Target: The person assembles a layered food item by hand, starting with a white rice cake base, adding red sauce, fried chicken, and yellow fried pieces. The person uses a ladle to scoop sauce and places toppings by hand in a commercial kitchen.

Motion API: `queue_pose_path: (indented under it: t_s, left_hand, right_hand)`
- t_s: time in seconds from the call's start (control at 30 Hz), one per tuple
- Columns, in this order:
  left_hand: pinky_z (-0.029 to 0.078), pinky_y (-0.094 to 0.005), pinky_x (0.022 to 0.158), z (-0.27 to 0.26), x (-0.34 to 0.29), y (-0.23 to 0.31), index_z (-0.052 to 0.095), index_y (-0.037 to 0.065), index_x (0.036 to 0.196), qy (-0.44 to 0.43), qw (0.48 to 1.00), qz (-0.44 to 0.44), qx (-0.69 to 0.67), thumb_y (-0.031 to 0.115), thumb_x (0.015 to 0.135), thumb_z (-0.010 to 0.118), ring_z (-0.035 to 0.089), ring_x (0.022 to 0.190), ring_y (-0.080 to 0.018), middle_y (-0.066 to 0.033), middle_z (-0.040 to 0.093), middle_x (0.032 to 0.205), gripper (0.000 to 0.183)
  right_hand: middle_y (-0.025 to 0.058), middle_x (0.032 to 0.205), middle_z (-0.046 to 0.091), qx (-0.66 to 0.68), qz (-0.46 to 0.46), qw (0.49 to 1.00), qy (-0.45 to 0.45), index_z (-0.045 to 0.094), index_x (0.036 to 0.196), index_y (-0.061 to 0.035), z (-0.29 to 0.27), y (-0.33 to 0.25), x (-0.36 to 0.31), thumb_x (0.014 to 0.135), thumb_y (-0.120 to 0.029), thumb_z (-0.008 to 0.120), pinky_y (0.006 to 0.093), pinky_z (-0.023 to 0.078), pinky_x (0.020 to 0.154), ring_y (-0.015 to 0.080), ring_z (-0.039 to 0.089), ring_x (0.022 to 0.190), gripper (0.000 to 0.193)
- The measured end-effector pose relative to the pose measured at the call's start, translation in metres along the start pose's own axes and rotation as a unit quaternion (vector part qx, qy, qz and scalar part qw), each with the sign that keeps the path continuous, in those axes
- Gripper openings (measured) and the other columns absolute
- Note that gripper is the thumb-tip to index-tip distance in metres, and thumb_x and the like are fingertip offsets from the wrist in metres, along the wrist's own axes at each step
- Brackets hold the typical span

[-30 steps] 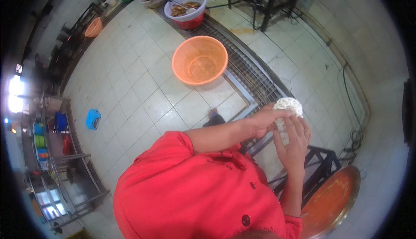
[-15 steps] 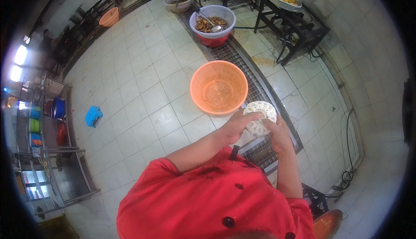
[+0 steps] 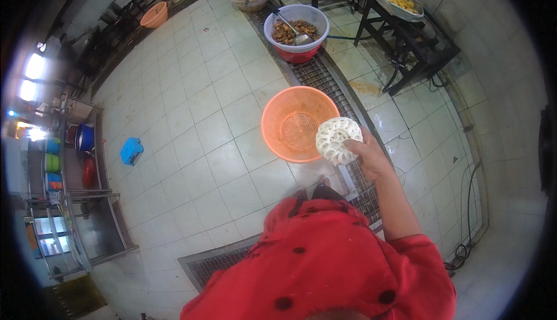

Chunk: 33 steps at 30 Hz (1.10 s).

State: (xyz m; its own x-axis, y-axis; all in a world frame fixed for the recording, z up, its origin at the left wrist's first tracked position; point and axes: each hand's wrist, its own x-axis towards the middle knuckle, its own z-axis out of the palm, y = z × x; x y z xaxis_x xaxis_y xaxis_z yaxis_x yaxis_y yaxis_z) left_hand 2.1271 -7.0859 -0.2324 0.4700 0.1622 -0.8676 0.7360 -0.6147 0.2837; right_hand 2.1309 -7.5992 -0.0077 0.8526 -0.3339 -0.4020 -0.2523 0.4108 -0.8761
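Note:
My right hand (image 3: 369, 153) is closed on the edge of a white round openwork disc (image 3: 337, 139), with the thumb pressed on its upper face. Many small holes run through the disc; I cannot make out what it is made of. It is held above the right rim of an orange plastic basket (image 3: 272, 137), overlapping it from my view. That basket stands on the floor, partly over the drain grate, and nothing shows inside it. My left hand is out of the picture.
A metal drain grate (image 3: 307, 70) runs along the tiled floor (image 3: 214, 128). Beyond the basket stands a pale tub (image 3: 318, 18) of brown food with a ladle. A black stand (image 3: 406, 47) is at the right, a blue stool (image 3: 131, 151) at the left, shelves (image 3: 93, 192) farther left.
My left hand has let go of the white disc and left the view. The right hand alone now holds it, moved slightly left and up, nearer the orange basket.

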Motion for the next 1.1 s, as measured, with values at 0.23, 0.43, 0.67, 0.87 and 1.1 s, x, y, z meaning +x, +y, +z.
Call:
queue_pose_path:
  t_s: [0.23, 0.43, 0.67, 0.87, 1.1]
  left_hand:
    - [0.008, -0.0645, 0.116, -0.02, -0.045, -0.014, 0.052, 0.022, 0.14, 0.147, 0.973, -0.088, 0.156, 0.052, 0.09, 0.061, 0.014, 0.149, -0.0411, -0.0131, 0.032, 0.159, 0.06]
    - [0.016, -0.0497, 0.121, -0.076, 0.016, 0.119, 0.067, 0.021, 0.128, 0.252, 0.926, 0.145, 0.243, 0.047, 0.081, 0.076, 0.023, 0.148, -0.0378, -0.0243, 0.029, 0.157, 0.054]
    - [0.031, -0.0446, 0.113, -0.123, -0.076, 0.348, 0.009, 0.011, 0.159, -0.129, 0.853, 0.438, -0.254, 0.02, 0.084, 0.075, 0.045, 0.134, -0.0273, -0.0163, 0.05, 0.142, 0.1]
    - [0.043, -0.0368, 0.102, -0.206, -0.072, 0.374, 0.027, 0.001, 0.152, -0.13, 0.844, 0.439, -0.279, 0.015, 0.079, 0.078, 0.056, 0.119, -0.0229, -0.0168, 0.056, 0.133, 0.09]
    - [0.046, -0.0344, 0.097, -0.269, -0.026, 0.396, 0.054, -0.006, 0.128, -0.114, 0.867, 0.409, -0.26, 0.014, 0.081, 0.078, 0.063, 0.108, -0.021, -0.0125, 0.066, 0.119, 0.056]
  right_hand:
    - [0.0154, 0.123, 0.061, -0.069, 0.005, 0.994, -0.081, 0.048, 0.133, 0.0058, 0.008, -0.015, 0.076, 0.078, -0.016, 0.075, 0.0354, 0.049, 0.096, 0.0228, 0.062, 0.111, 0.065]
    - [0.0143, 0.114, 0.063, -0.153, -0.008, 0.964, -0.219, 0.05, 0.126, 0.0047, 0.11, -0.021, 0.13, 0.077, -0.02, 0.078, 0.0322, 0.051, 0.089, 0.02, 0.062, 0.104, 0.062]
    - [0.0183, 0.114, 0.062, -0.214, -0.053, 0.941, -0.257, 0.049, 0.127, 0.0059, 0.229, -0.019, 0.18, 0.072, -0.024, 0.08, 0.035, 0.051, 0.087, 0.0239, 0.062, 0.104, 0.07]
    - [0.0149, 0.111, 0.062, -0.217, -0.058, 0.926, -0.302, 0.052, 0.124, 0.0042, 0.325, -0.014, 0.21, 0.072, -0.024, 0.08, 0.0339, 0.05, 0.088, 0.0215, 0.061, 0.104, 0.065]
    - [0.02, 0.114, 0.062, -0.256, -0.068, 0.916, -0.301, 0.052, 0.123, 0.0051, 0.398, -0.014, 0.244, 0.071, -0.029, 0.077, 0.0361, 0.051, 0.089, 0.0251, 0.061, 0.105, 0.067]
